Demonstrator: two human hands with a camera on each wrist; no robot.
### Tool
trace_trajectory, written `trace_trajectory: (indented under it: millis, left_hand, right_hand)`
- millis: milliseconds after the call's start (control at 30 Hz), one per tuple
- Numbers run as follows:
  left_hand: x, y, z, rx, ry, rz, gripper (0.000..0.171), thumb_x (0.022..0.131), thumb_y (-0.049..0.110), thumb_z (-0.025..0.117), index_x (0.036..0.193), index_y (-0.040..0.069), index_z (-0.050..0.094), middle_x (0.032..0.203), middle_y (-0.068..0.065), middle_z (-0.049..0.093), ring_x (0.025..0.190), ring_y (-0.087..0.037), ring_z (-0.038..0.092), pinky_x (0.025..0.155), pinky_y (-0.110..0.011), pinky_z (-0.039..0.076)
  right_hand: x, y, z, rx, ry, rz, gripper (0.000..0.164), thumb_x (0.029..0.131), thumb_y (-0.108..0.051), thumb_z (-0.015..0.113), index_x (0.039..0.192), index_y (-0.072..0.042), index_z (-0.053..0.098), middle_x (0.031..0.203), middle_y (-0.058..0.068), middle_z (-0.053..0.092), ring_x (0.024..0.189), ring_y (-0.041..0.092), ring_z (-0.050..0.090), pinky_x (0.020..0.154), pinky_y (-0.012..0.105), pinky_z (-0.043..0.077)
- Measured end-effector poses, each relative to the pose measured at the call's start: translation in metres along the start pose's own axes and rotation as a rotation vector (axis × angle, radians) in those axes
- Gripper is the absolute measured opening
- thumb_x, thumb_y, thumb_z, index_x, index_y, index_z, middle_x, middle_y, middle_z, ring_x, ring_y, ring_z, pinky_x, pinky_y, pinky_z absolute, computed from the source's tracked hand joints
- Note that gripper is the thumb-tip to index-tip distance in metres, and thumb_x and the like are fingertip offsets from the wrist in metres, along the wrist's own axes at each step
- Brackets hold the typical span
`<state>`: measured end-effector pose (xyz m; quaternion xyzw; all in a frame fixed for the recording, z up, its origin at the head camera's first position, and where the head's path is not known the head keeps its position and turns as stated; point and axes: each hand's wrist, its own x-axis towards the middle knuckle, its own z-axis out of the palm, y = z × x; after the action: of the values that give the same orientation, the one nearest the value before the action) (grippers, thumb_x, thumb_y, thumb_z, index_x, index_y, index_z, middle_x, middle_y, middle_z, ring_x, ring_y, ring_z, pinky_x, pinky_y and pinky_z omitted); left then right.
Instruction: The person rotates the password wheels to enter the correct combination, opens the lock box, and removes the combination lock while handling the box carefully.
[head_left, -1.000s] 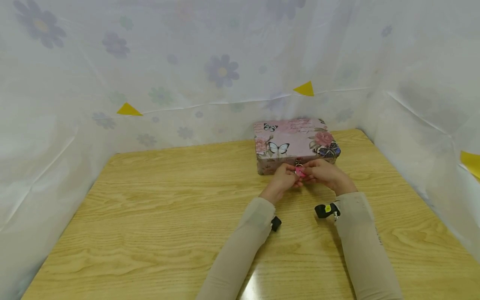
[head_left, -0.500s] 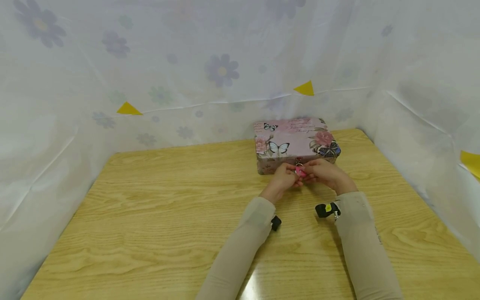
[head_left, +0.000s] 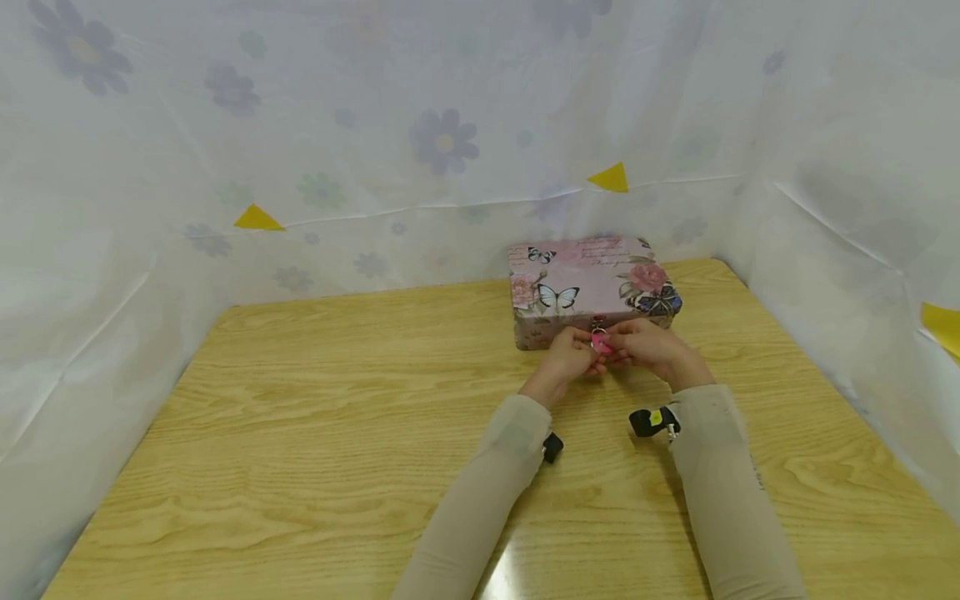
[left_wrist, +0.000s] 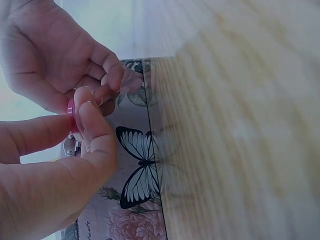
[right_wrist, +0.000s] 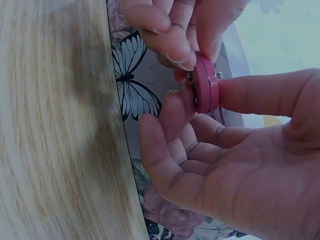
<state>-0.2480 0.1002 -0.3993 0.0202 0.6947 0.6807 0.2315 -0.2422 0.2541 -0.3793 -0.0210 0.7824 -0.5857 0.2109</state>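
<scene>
Take the lock as the clock's centre and start on the left: your left hand sits at eight o'clock, the left sleeve slanting in from seven, thumb and fingers pinching the pink padlock. I'd judge this the steadying half of the step in hand, which looks like working the lock with your fingertips. The padlock is between your hands at the front of the butterfly-printed box, just below the metal clasp; the box, lid closed, spreads toward twelve o'clock. Whether the lock's shackle passes through the clasp, I cannot tell. The next move seems to call for small, light finger shifts on the lock while one grip holds its body steady. Your right hand lies at three o'clock, the right sleeve rising from five, thumb on one side of the same lock and fingers on the other, a narrow pinch.
</scene>
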Motion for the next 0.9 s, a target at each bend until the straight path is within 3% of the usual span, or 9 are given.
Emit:
trace_trajectory:
  millis: [467,700,900]
  left_hand:
    - [-0.0036,0.0025,0.0018,0.017,0.015,0.007,0.022,0.097,-0.002,0.052,0.119,-0.002,0.049,0.084,-0.012,0.061,0.078,-0.027,0.065,0.083,-0.04,0.055]
    - [-0.0026,0.0023,0.0016,0.009,0.01,0.006,0.022,0.097,-0.002,0.051,0.119,-0.001,0.049,0.088,-0.013,0.062,0.079,-0.029,0.066,0.083,-0.039,0.055]
    - [-0.0021,0.0013,0.0017,0.005,0.008,0.009,0.022,0.097,-0.002,0.051,0.119,-0.002,0.049,0.085,-0.012,0.061,0.076,-0.027,0.065,0.084,-0.041,0.054]
  right_hand:
    - [0.0031,0.0022,0.0015,-0.058,-0.001,-0.013,0.037,0.102,-0.005,0.034,0.126,0.024,0.037,0.092,0.003,0.06,0.08,0.007,0.06,0.083,0.031,0.054]
    - [0.0025,0.0037,-0.0018,-0.022,-0.004,-0.038,0.041,0.103,-0.006,0.037,0.129,0.025,0.034,0.095,0.004,0.061,0.081,0.006,0.061,0.087,0.035,0.053]
    - [0.0014,0.0034,-0.0041,-0.014,-0.018,-0.039,0.045,0.102,-0.004,0.036,0.133,0.026,0.027,0.108,0.014,0.06,0.084,0.005,0.061,0.093,0.04,0.05]
